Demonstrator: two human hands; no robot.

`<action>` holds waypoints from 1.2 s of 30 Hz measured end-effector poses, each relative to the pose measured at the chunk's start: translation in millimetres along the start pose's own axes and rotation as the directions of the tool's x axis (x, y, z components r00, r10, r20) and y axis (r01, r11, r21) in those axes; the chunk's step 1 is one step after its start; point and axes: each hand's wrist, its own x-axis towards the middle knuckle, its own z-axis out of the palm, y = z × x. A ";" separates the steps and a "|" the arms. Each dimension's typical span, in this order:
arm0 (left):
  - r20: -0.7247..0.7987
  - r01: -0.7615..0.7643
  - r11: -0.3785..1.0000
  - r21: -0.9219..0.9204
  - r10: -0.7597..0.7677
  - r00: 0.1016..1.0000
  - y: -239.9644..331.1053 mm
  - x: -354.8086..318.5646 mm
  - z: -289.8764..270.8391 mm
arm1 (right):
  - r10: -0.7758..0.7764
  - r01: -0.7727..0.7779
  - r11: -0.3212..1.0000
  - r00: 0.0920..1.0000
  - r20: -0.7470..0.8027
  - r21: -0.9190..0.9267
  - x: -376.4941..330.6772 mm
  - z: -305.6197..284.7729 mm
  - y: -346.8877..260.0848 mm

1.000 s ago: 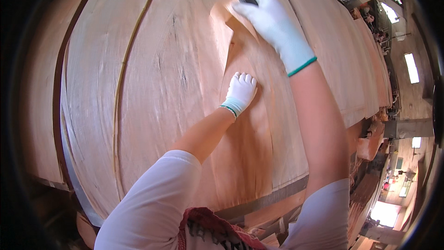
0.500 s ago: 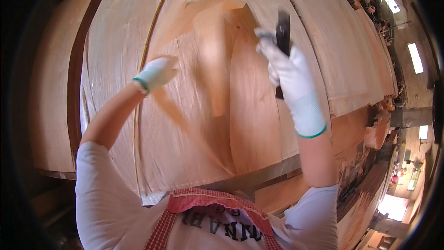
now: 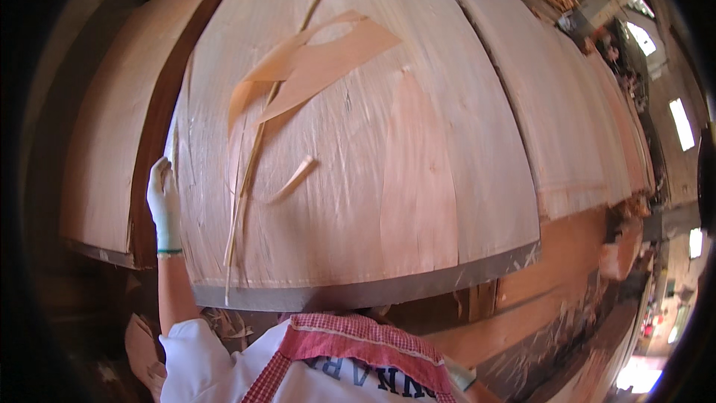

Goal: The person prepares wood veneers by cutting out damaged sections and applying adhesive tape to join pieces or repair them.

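My left hand (image 3: 164,205), in a white glove with a green cuff edge, is at the left edge of a stack of pale wood veneer sheets (image 3: 335,239). Its fingers are stretched out along that edge, and nothing shows in them. Of my right hand, only the glove cuff (image 3: 464,377) peeks out beside the apron at the bottom; the fingers are hidden. A curled veneer strip (image 3: 328,67) rests on the stack, with a smaller curled sliver (image 3: 294,179) nearer me. A long thin strip (image 3: 257,142) runs lengthwise beside them. A pinkish tapered patch (image 3: 419,186) shows on the top sheet.
More veneer stacks stand to the left (image 3: 112,127) and to the right (image 3: 559,104), with dark narrow gaps between. Below the front edge lie boards (image 3: 514,306) and torn wood scraps (image 3: 224,321). Bright windows (image 3: 681,123) show at the far right.
My left hand moved left and nearer, to the stack's edge. My right hand, which held a dark long tool, dropped to the bottom edge; the tool is out of sight. The blurred loose strips now lie still.
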 end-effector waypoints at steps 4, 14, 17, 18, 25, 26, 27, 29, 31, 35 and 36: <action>0.093 -0.002 0.998 -0.055 0.007 0.996 52.4 -87.4 -12.9 | 0.043 -0.038 0.996 0.997 0.060 -0.080 -28.7 -38.0 37.7; 0.458 -0.226 0.969 -0.095 0.244 0.855 229.3 -278.4 65.0 | 0.112 -0.108 0.909 0.994 -0.014 -0.402 -135.1 -200.2 89.9; 0.623 -0.209 0.949 -0.234 0.312 0.717 257.7 -310.7 98.0 | -0.294 0.303 0.953 0.942 -0.162 0.031 -152.1 -190.8 34.6; 0.682 -0.145 0.943 -0.298 0.317 0.659 264.7 -326.2 109.1 | -0.446 0.479 0.868 0.868 -0.217 0.129 -153.8 -182.2 9.9; 0.969 0.782 0.602 -0.161 0.249 0.008 306.3 -409.6 152.2 | -0.704 0.660 0.705 0.696 -0.145 -0.259 -116.8 -104.5 -81.7; 0.971 0.859 0.480 -0.177 0.230 0.071 310.3 -413.3 158.7 | -0.701 0.658 0.704 0.704 -0.114 -0.267 -112.7 -99.4 -86.0; 0.970 0.916 0.352 -0.193 0.210 0.123 313.1 -412.1 170.0 | -0.700 0.652 0.696 0.710 -0.081 -0.302 -103.2 -100.5 -84.7; 0.960 0.944 0.175 -0.281 0.045 0.277 323.2 -403.6 180.7 | -0.638 0.568 0.731 0.765 -0.085 -0.379 -91.2 -98.5 -90.3; 0.923 0.899 0.251 -0.359 -0.049 0.382 317.2 -398.4 184.9 | -0.603 0.547 0.760 0.795 -0.069 -0.350 -77.1 -97.4 -94.6; 0.800 0.815 0.416 -0.403 -0.272 0.534 277.0 -427.8 204.2 | -0.645 0.504 0.537 0.762 0.056 -0.677 -12.8 -132.6 -90.0; 0.760 0.802 0.450 -0.393 -0.332 0.558 265.7 -442.0 209.8 | -0.620 0.477 0.480 0.778 0.100 -0.737 6.1 -144.9 -87.2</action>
